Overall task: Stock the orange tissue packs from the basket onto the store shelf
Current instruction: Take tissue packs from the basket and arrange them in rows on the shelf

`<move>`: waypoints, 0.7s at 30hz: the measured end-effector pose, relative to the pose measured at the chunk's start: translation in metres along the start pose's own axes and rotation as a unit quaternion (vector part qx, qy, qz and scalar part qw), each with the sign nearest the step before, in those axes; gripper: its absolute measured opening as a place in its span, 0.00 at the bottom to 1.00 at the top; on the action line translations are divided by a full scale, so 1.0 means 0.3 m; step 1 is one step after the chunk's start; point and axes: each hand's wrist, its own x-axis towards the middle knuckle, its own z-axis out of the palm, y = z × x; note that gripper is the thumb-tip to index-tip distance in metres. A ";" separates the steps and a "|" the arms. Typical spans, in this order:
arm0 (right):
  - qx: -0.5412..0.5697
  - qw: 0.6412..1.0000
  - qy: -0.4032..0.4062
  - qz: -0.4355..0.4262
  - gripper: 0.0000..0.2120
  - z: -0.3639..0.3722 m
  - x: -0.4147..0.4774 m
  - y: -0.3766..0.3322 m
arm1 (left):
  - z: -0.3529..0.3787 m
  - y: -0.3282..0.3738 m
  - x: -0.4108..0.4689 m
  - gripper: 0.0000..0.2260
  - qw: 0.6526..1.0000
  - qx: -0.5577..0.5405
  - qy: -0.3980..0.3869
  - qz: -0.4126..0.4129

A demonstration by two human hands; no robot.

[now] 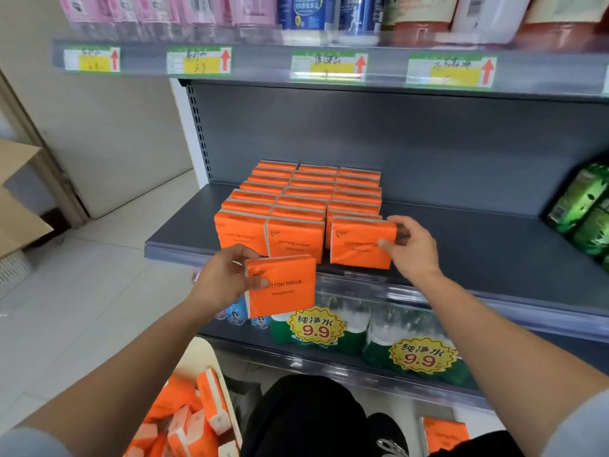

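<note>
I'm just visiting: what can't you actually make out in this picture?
All in the head view:
- Basket: cut off by the bottom edge; contents cannot be counted.
- Price tags: handwriting blurred.
- Rear packs: faces hidden by the front packs; only tops show.
- Green packs: cut off by the right edge.
- Small print on the left hand's pack: too small to read.

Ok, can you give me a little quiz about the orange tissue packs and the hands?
1. True or false: the pack in the left hand already stands on the shelf.
2. How many rows of packs stand on the shelf? A two, B three, C five.
3. Fill in: the right hand pinches the front pack of the ___ row.
Key: 1 false; 2 B; 3 right.
</note>
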 end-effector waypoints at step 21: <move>-0.091 0.996 -0.023 0.010 0.24 0.103 0.056 0.059 | 0.082 0.044 0.033 0.18 0.998 0.034 -0.033 0.051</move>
